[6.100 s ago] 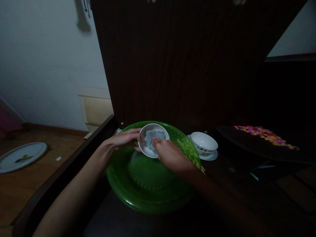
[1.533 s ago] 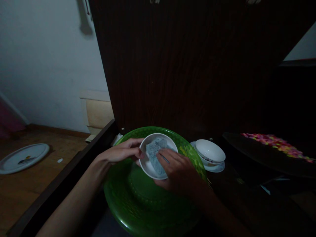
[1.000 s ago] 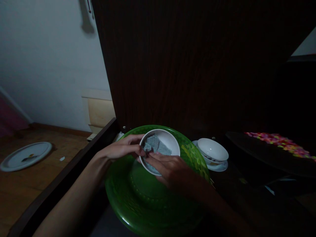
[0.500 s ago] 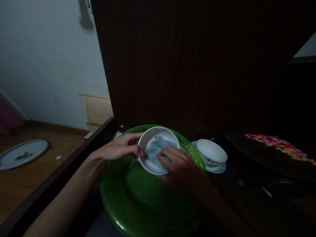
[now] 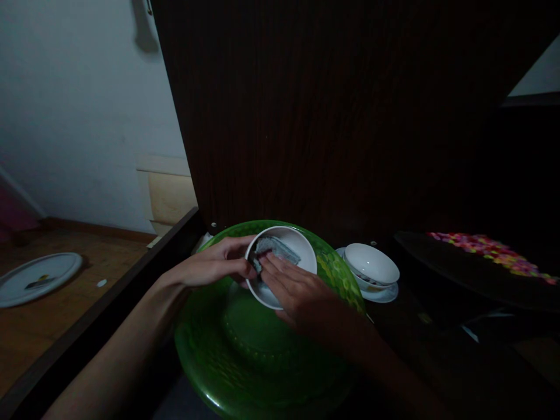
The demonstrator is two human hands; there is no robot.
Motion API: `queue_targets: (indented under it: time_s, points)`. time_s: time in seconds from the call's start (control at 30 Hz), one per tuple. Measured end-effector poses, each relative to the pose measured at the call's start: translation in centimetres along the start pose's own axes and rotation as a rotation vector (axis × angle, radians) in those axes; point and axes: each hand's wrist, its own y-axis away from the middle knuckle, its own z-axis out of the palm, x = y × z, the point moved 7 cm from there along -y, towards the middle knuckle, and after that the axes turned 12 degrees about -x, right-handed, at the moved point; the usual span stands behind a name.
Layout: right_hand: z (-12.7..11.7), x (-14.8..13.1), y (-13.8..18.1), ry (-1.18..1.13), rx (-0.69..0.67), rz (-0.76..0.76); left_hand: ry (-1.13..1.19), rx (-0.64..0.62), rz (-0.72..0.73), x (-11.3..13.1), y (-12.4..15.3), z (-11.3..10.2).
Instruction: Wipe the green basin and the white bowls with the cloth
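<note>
Behind: a dark wooden panel (image 5: 328, 116) rises directly behind the green basin (image 5: 245, 361) and closes off the far side.
Left: a dark rail (image 5: 114, 303) borders the basin; past it lies open floor (image 5: 65, 315) with a white plate (image 5: 48, 274).
Right: stacked white bowls (image 5: 371, 265) stand just beside the rim, with a dark tray (image 5: 459, 268) farther out.
Over the basin: the left hand (image 5: 214, 269) holding the white bowl (image 5: 304, 251) and the right hand (image 5: 301, 294) on the grey cloth (image 5: 275, 245) fill the far half; the near half is open.

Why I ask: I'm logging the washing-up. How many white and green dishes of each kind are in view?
White bowls: 2 (held bowl in left hand, second bowl on saucer)
Saucer: 1
White plate: 1
Green basin: 1
Total: 5
</note>
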Motion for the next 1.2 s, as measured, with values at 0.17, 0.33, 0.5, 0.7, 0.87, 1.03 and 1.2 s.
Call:
queue_targets:
  time_s: [0.17, 0.33, 0.5, 0.7, 0.87, 1.03, 1.2]
  points:
    - [0.1, 0.0, -0.1, -0.108, -0.079, -0.012, 0.068, 0.038, -0.02, -0.5, 0.0, -0.4]
    - [0.0, 0.7, 0.6, -0.14, -0.053, 0.006, 0.088, 0.057, -0.022, -0.8, -0.1, -0.5]
    - [-0.8, 1.3, 0.9, -0.044, 0.045, 0.064, 0.055, 0.048, -0.033, -0.5, -0.1, -0.4]
    - [-2.0, 1.6, 0.0, 0.045, 0.075, 0.216, 0.028, 0.052, -0.012, -0.1, -0.1, -0.5]
    - [-1.4, 1.5, 0.1, 0.05, 0.124, 0.235, 0.02, 0.068, 0.009, -0.1, 0.0, -0.7]
    - [0.2, 1.6, 0.4, 0.011, 0.111, 0.21, 0.029, 0.054, 0.03, 0.0, -0.1, -0.6]
    - [0.8, 1.5, 0.2, -0.02, 0.086, 0.166, 0.005, 0.031, 0.03, 0.1, -0.2, -0.5]
